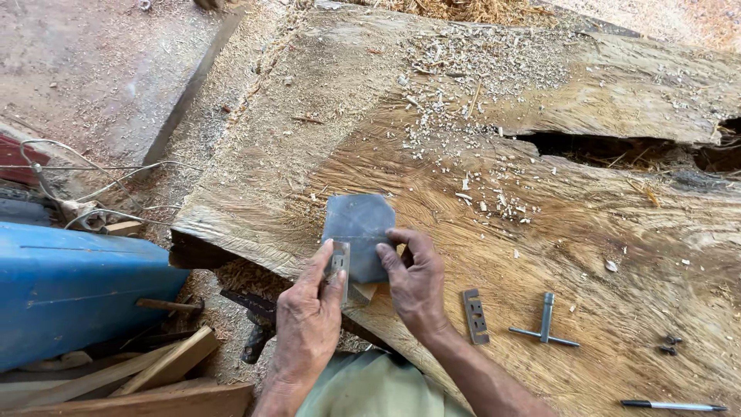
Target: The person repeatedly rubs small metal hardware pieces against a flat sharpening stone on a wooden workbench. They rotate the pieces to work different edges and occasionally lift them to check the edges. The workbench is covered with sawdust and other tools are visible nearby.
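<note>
**Two hands on a sharpening stone at the edge of a rough slab**

On a broad, rough-sawn wooden slab (540,193), split by a dark crack toward its far right and strewn with pale shavings, the work sits close to the near edge. To the left, off the slab, lies a blue drum (69,286) on the sawdust-covered ground, with loose wooden offcuts (154,371) in front of it and a tangle of pale wire (85,185) behind.

At the slab's near edge rests a grey, many-sided flat stone (359,228). The right hand (417,289) lies against the stone's lower right side, fingers bent over its edge and pressing on it without closing around it. The left hand (309,316) pinches a small flat metal blade (338,262) between thumb and forefinger, closed firmly on it, and holds it against the stone's lower left corner.

Right of the hands, a second slotted metal plate (475,315) lies flat on the wood, apart from them. Just beyond it is a T-shaped metal wrench (545,328), then two small dark screws (671,344), and nearest the lower right corner a pen (671,405).
</note>
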